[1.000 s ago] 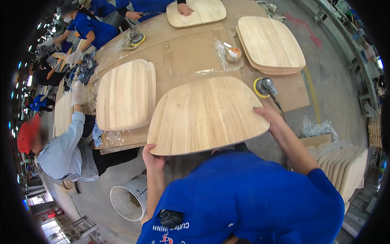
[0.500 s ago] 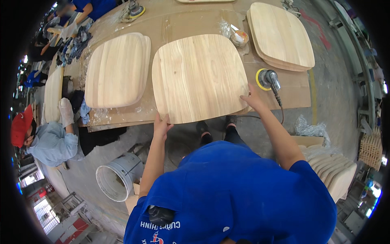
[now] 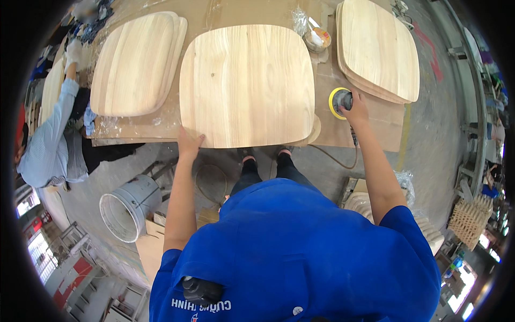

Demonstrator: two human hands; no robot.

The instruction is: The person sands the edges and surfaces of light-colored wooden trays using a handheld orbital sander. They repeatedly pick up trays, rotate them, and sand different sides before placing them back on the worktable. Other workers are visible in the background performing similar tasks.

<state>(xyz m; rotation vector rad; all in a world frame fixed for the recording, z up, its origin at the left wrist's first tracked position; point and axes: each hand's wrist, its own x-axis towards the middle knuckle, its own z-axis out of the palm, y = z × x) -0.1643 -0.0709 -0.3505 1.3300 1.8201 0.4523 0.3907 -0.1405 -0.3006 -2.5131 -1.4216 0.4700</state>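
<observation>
A pale wooden seat panel (image 3: 247, 88) with rounded corners lies in front of me at the table's near edge. My left hand (image 3: 190, 144) grips its near left corner, thumb along the edge and the other fingers partly hidden. To the right of the panel, my right hand (image 3: 356, 111) is closed round the dark body of a sander (image 3: 338, 102) with a yellow pad rim. The sander's hose (image 3: 338, 161) runs down over the table edge. Part of another wooden piece (image 3: 314, 132) shows under the panel's near right corner.
Stacked seat panels stand at the left (image 3: 137, 64) and right (image 3: 378, 51) of the cardboard-covered table (image 3: 370, 129). A tape roll (image 3: 317, 39) lies at the back. On the floor sits a grey bucket (image 3: 130, 206). A co-worker in a striped sleeve (image 3: 59, 118) reaches in from the left.
My right hand has let go of the panel's right edge and taken hold of the sander. My left hand stays at the panel's near left corner. The co-worker's arm has stretched farther away.
</observation>
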